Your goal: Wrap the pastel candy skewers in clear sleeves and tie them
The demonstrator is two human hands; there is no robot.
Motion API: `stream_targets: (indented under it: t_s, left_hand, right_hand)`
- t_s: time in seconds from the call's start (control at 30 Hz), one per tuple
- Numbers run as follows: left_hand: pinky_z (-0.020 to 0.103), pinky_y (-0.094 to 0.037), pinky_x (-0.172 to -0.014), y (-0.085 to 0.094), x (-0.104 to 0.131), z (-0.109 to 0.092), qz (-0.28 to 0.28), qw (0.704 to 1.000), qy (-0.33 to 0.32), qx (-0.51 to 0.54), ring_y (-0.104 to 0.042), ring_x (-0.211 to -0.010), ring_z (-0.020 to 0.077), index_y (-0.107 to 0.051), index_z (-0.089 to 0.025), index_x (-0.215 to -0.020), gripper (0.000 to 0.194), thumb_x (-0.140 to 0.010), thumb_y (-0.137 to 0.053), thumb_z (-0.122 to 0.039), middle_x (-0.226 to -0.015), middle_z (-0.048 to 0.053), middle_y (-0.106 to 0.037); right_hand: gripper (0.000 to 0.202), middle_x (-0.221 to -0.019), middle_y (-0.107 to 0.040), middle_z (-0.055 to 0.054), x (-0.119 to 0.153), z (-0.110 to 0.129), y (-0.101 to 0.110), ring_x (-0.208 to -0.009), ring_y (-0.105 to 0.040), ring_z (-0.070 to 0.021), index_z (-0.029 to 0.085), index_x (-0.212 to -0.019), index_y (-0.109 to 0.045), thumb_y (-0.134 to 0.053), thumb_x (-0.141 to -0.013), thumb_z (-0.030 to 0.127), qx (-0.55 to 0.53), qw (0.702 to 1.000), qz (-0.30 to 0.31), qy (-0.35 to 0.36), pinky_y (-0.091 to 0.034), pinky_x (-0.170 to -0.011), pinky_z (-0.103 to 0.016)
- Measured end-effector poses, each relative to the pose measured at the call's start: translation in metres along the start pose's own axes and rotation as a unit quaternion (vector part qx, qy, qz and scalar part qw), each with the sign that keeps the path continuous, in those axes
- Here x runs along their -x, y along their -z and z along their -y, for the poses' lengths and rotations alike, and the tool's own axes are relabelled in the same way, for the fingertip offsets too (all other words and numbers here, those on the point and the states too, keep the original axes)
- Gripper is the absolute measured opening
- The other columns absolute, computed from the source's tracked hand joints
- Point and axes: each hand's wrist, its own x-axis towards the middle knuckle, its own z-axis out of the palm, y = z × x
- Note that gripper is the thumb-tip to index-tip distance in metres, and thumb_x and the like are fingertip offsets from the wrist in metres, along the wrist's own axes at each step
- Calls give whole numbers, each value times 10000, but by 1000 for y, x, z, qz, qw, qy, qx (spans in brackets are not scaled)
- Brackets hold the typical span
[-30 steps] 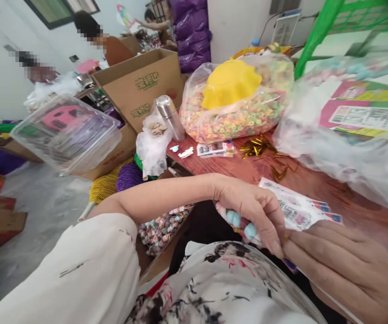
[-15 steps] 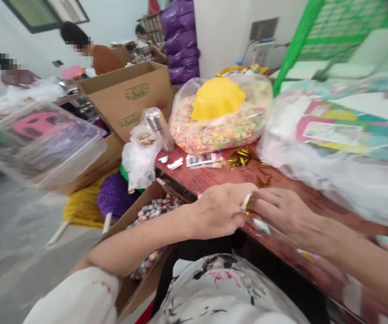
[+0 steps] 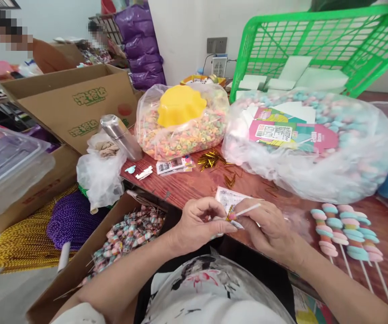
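Largest item: red wooden table (image 3: pixel 194 186), running beyond both hands. Open cardboard box (image 3: pixel 69 272) stands below and left of the left hand, heaped with small wrapped candy sticks. Cloudy bag (image 3: pixel 301 180) of pink and blue candies lies ahead and right of the right hand. A smaller clear bag (image 3: pixel 148 101) of ring candies sits ahead of the left hand.

Left hand (image 3: pixel 203 220): thumb and fingertips pinch at the neck of a small wrapped stick. Right hand (image 3: pixel 269 225): fingers curled, tips close to the left's at that neck; cannot tell whether they grip.

Candy skewers (image 3: pixel 354 227) lie in a row right of the right hand. Printed sleeve (image 3: pixel 225 196) is on the table just beyond the fingertips; loose gold ties (image 3: pixel 210 159), farther ahead.

White stick (image 3: pixel 250 209) points across the right fingers. Gold tie (image 3: pixel 230 214) shows between both hands; the candy end is mostly hidden.
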Motion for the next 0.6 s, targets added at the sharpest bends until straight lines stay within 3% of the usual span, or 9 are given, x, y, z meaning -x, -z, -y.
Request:
stream_targets:
  t_s: [0.1,0.2,0.43,0.6]
  left_hand:
    - [180,-388,-408,-6,6,7,-51,982,136,120,-483,-412,60,-589,-129,-685,295,-580,-843,-235,-530,-29,-588]
    - [186,-412,-368,-9,9,9,-82,954,207,199,-542,-390,100,-596,-132,-705,340,-533,-863,-252,-506,-19,-620]
    - [201,-458,-366,-7,11,16,-52,930,220,289,-598,-408,141,-631,-119,-692,252,-570,-827,-221,-513,37,-669]
    - [205,-461,-369,-9,14,22,-43,928,222,295,-613,-420,155,-591,-128,-663,260,-582,-825,-205,-531,42,-679]
  right_hand:
    - [186,-823,-652,-40,1,1,-7,-755,-611,-147,205,-969,-577,-478,-878,76,-23,999,-37,-10,-482,-666,-270]
    - [179,-815,-635,-37,-2,2,-13,-736,-596,-133,199,-956,-592,-511,-869,66,-79,994,-70,-24,-473,-646,-254]
    - [200,-890,-622,-33,-4,3,-17,-785,-583,-120,225,-980,-667,-565,-868,94,-189,979,-48,-65,-466,-673,-244]
    - [133,-806,-625,-25,-1,4,-18,-721,-592,-124,215,-862,-687,-580,-868,136,-280,950,-33,-132,-468,-648,-253]
